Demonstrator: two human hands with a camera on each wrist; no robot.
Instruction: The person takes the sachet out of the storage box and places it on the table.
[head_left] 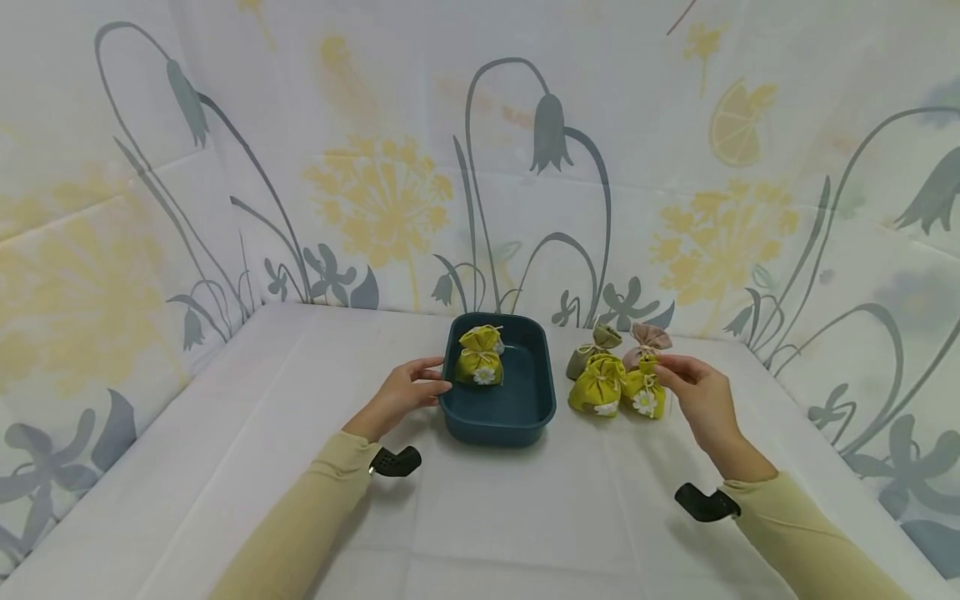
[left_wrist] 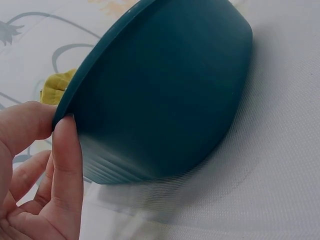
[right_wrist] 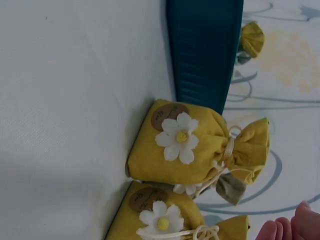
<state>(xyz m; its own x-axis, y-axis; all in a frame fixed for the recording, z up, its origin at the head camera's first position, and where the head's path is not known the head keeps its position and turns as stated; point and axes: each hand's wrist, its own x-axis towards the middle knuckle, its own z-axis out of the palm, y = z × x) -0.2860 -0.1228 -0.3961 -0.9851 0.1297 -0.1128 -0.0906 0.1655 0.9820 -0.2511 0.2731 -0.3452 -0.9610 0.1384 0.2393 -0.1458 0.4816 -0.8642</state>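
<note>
My left hand [head_left: 411, 388] pinches the left rim of a dark teal plastic basin [head_left: 498, 433]; in the left wrist view, thumb and finger lie on either side of that rim. Inside the basin stands a yellow drawstring sachet [head_left: 480, 358] with a white flower, and something greyish partly shows behind it. My right hand [head_left: 701, 400] is at the gathered top of another yellow sachet [head_left: 643, 395]. In the right wrist view, its fingertips [right_wrist: 282, 229] appear slightly apart from that sachet's top. A yellow sachet [head_left: 597, 387] sits just left of it.
Behind the two yellow sachets stand a grey-green sachet [head_left: 592, 350] and a pinkish sachet [head_left: 649, 340], close together. A white cloth [head_left: 517, 525] covers the table. A flower-printed curtain [head_left: 420, 125] rises at the back and sides.
</note>
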